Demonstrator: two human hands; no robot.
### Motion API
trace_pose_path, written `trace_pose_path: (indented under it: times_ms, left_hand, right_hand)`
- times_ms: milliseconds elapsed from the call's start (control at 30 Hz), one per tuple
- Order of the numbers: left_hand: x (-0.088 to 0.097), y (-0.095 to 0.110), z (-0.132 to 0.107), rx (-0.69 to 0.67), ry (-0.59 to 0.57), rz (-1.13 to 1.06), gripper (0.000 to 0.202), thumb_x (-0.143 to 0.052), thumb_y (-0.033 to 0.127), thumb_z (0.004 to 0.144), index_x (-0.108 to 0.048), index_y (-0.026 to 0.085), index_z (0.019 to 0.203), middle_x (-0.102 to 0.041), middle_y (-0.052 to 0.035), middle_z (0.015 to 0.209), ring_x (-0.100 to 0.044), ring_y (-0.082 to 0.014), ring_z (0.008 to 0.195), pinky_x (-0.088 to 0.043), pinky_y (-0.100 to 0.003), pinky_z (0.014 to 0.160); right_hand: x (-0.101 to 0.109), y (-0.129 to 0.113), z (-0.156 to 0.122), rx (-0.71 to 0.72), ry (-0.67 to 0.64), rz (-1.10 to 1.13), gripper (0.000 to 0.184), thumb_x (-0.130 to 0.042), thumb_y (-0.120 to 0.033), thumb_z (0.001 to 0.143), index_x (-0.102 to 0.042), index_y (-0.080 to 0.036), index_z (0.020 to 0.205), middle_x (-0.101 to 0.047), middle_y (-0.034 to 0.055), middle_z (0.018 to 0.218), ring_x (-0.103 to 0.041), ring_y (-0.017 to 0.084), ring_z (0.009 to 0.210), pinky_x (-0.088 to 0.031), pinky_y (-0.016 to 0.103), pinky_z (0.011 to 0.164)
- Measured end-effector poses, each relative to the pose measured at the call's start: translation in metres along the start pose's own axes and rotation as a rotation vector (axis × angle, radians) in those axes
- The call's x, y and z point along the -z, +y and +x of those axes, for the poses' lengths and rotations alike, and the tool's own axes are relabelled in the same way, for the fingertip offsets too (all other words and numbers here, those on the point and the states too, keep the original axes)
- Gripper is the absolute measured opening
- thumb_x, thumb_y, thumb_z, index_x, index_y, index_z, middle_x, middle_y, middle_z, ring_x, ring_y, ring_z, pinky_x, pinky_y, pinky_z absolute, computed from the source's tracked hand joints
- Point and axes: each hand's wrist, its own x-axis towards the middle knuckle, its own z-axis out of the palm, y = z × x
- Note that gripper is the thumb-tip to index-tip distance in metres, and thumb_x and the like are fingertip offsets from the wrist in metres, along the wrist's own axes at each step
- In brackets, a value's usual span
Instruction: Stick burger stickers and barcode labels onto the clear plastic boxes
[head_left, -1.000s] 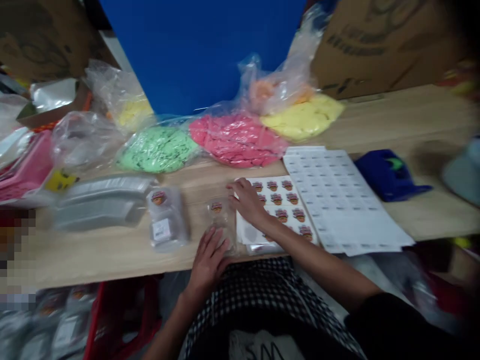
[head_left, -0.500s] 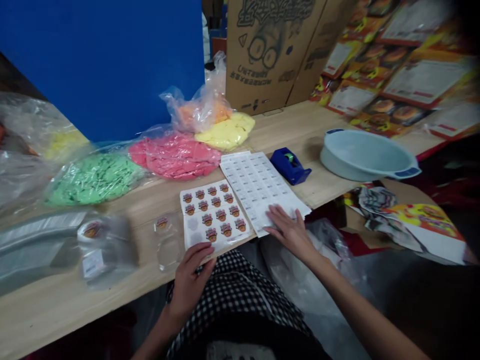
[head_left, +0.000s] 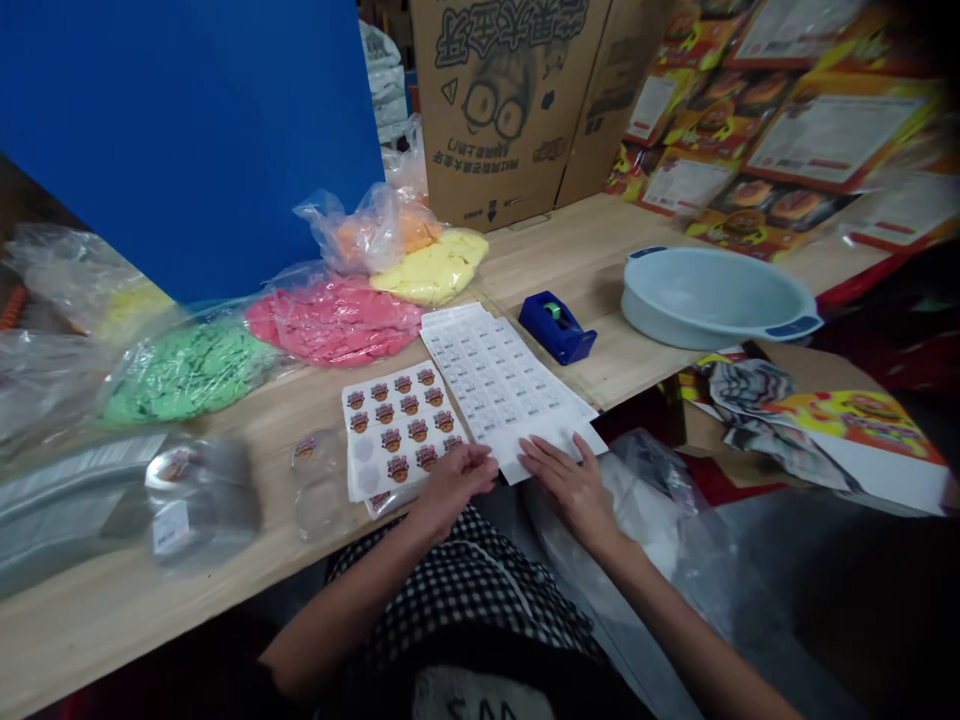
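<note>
My left hand [head_left: 452, 482] rests at the table's front edge, fingers curled against the near corner of the white label sheet [head_left: 504, 380]. My right hand [head_left: 564, 478] lies flat, fingers stretched, on that sheet's near edge. Both hands nearly touch. Left of them lies a sticker sheet [head_left: 398, 428] with round burger-like stickers. A small clear bag [head_left: 318, 482] with one such sticker lies further left.
Clear bags of green [head_left: 184, 368], pink [head_left: 334, 318] and yellow [head_left: 433, 268] material line the back of the wooden table [head_left: 600, 250]. A blue tape dispenser [head_left: 556, 326] and pale blue basin [head_left: 712, 297] stand right. Cardboard box [head_left: 510, 100] behind; stacked clear packs [head_left: 75, 500] left.
My left hand moved right from the sticker sheet's near edge to the label sheet's corner. My right hand stayed on the label sheet. The view shifted slightly.
</note>
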Motion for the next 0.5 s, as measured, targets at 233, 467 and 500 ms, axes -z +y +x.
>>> trace_pose_path:
  times_ms: [233,467,500]
  left_hand:
    - [-0.007,-0.019,0.003,0.188,-0.081,-0.03,0.056,-0.063,0.063,0.066,-0.058,0.011,0.088,-0.065,-0.0087,0.078,-0.063,-0.0157,0.067,-0.051,-0.033,0.07]
    - [-0.015,-0.035,0.016,0.068,-0.037,-0.116,0.036,-0.07,0.04,0.066,-0.061,0.013,0.088,-0.067,-0.0048,0.082,-0.061,-0.0135,0.066,-0.05,-0.028,0.064]
    - [-0.016,-0.037,0.016,0.052,-0.029,-0.095,0.032,-0.068,0.038,0.067,-0.061,0.014,0.087,-0.067,-0.0043,0.082,-0.061,-0.0133,0.066,-0.05,-0.028,0.064]
  right_hand:
    - [0.028,-0.015,-0.006,0.063,0.057,0.154,0.031,-0.049,-0.011,0.087,-0.058,-0.023,0.113,-0.067,0.0029,0.111,-0.059,0.016,0.107,-0.025,0.047,0.108]
    - [0.034,-0.02,0.006,-0.014,-0.088,0.249,0.029,-0.048,-0.03,0.089,-0.059,-0.023,0.115,-0.066,0.0048,0.112,-0.062,0.018,0.102,-0.037,0.045,0.101]
    - [0.031,-0.019,0.012,-0.024,-0.081,0.239,0.028,-0.046,-0.027,0.09,-0.06,-0.023,0.114,-0.066,0.0052,0.111,-0.062,0.018,0.102,-0.039,0.044,0.1]
